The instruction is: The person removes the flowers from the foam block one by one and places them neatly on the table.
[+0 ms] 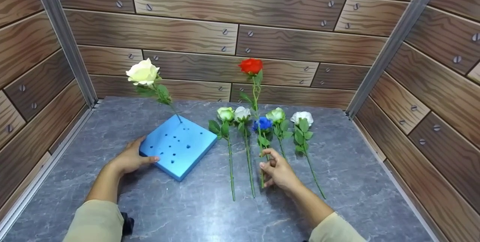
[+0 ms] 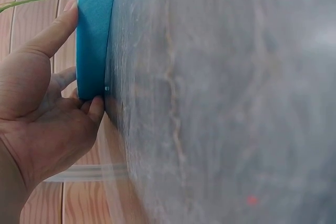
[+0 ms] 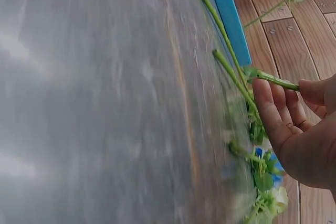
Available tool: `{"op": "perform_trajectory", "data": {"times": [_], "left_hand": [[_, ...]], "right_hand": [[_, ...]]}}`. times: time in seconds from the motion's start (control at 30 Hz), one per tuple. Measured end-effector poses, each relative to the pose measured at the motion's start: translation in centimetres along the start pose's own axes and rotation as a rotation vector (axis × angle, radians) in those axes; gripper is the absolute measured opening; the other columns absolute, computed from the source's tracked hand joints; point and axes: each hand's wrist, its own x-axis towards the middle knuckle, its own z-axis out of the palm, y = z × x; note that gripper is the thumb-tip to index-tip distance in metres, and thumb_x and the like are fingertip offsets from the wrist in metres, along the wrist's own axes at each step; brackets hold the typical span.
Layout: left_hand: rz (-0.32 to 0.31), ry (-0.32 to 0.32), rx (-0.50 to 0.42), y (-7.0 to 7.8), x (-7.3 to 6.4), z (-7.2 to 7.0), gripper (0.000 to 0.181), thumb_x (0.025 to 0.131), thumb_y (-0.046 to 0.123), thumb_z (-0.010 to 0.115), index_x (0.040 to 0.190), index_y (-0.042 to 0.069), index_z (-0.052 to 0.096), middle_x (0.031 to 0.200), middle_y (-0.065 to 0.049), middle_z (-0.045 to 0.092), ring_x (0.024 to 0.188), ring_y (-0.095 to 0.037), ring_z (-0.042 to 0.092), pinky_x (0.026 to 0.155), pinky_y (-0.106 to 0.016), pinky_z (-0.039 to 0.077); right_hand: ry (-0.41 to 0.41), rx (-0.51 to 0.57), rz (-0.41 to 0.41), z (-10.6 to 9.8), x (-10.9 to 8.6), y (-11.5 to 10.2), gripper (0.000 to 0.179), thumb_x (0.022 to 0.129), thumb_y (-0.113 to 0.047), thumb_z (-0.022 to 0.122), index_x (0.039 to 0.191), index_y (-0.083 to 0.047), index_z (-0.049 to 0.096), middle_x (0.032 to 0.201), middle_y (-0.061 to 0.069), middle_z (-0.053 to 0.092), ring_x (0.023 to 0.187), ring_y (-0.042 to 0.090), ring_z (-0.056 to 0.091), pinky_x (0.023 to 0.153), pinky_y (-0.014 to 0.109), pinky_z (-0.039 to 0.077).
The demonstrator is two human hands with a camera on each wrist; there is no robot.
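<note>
My left hand (image 1: 129, 156) grips the left corner of a blue foam block (image 1: 195, 142) dotted with small holes, thumb on its top face. The left wrist view shows fingers tucked against the block's side (image 2: 94, 35). A cream artificial rose (image 1: 143, 72) stands in the block's far corner, leaning left. With thumb and fingers, my right hand (image 1: 281, 172) pinches the lower stem of a red artificial rose (image 1: 251, 66), held upright with its bloom on top. In the right wrist view, the cut end of its stem (image 3: 281, 82) pokes out past the fingers.
Right of the block lie a pale green rose (image 1: 225, 114), a white rose (image 1: 242, 113), a blue rose (image 1: 263, 123), another green rose (image 1: 276, 115) and a white rose (image 1: 302, 118). Wood-patterned walls (image 1: 187, 34) enclose the grey marbled table (image 1: 180, 212).
</note>
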Motion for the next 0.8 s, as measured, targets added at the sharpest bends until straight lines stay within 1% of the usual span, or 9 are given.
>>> {"op": "perform_trajectory", "data": {"times": [0.13, 0.33, 0.57, 0.67, 0.8], "left_hand": [[-0.002, -0.002, -0.013, 0.0, 0.1, -0.1, 0.123, 0.097, 0.048, 0.081, 0.172, -0.004, -0.002, 0.175, -0.041, -0.005, 0.162, -0.064, -0.002, 0.133, -0.075, 0.01], [-0.001, 0.002, 0.011, 0.2, -0.1, -0.4, 0.123, 0.097, 0.05, 0.08, 0.172, -0.004, -0.001, 0.175, -0.041, -0.003, 0.162, -0.064, 0.001, 0.133, -0.075, 0.01], [0.004, 0.011, 0.028, 0.1, 0.0, -0.4, 0.124, 0.096, 0.052, 0.08, 0.172, -0.004, -0.001, 0.175, -0.041, -0.002, 0.162, -0.064, 0.001, 0.132, -0.075, 0.009], [0.003, 0.008, 0.03, 0.0, 0.0, -0.2, 0.124, 0.096, 0.053, 0.08, 0.172, -0.003, 0.0, 0.176, -0.04, -0.002, 0.162, -0.063, 0.001, 0.132, -0.075, 0.009], [0.0, 0.007, 0.026, 0.1, 0.0, -0.2, 0.123, 0.096, 0.052, 0.08, 0.172, -0.003, 0.0, 0.176, -0.039, -0.002, 0.163, -0.063, 0.001, 0.133, -0.074, 0.01]], "right_hand": [[-0.004, -0.014, 0.015, -1.0, -0.3, 0.2, 0.037, 0.111, -0.005, 0.057, 0.145, -0.001, 0.044, 0.084, 0.004, 0.062, 0.067, 0.016, 0.063, 0.055, 0.034, 0.064], [-0.005, -0.028, 0.044, -2.4, -0.9, 0.7, 0.039, 0.111, -0.008, 0.058, 0.147, -0.003, 0.043, 0.087, 0.004, 0.063, 0.07, 0.016, 0.065, 0.057, 0.034, 0.064], [-0.004, -0.039, 0.055, -4.1, -1.4, 1.2, 0.04, 0.111, -0.007, 0.057, 0.148, -0.002, 0.042, 0.089, 0.007, 0.065, 0.071, 0.017, 0.063, 0.058, 0.035, 0.065], [-0.008, -0.056, 0.062, -5.0, -1.6, 1.3, 0.042, 0.111, -0.006, 0.057, 0.149, -0.002, 0.041, 0.09, 0.008, 0.065, 0.072, 0.017, 0.063, 0.058, 0.036, 0.066], [-0.023, -0.067, 0.05, -6.4, -1.8, 1.3, 0.042, 0.11, -0.005, 0.057, 0.149, 0.0, 0.04, 0.089, 0.007, 0.064, 0.073, 0.018, 0.064, 0.059, 0.037, 0.066]]}}
